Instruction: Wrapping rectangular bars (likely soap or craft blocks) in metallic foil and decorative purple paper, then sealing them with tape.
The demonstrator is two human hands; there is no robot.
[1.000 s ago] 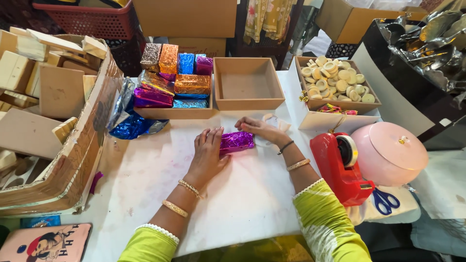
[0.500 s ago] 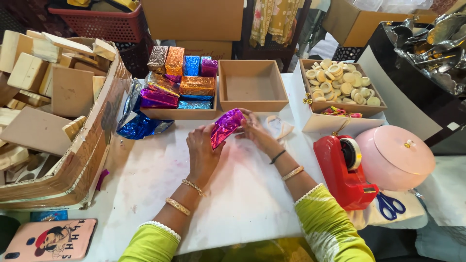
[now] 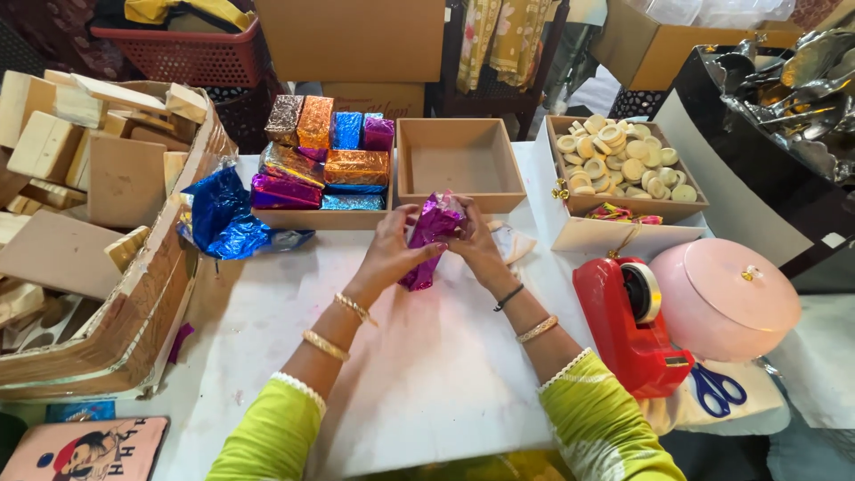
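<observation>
Frame centre: wrapped block (image 3: 431, 239) over the tabletop (image 3: 427, 374); empty tray (image 3: 459, 165) behind it; tape dispenser (image 3: 634, 325) lower right, perhaps touching the lidded pot (image 3: 726, 298).

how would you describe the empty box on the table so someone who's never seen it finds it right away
Start at the white table and look to its far edge, just beyond the person's two hands holding a purple foil parcel. There sits a shallow square brown box. Unlike the tray of foil-wrapped blocks on its left and the box of pale round discs on its right, it holds nothing.

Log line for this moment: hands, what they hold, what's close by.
left hand: holds purple foil-wrapped block | right hand: same block, tilted above white table | nearest: empty tray, red tape dispenser
</observation>
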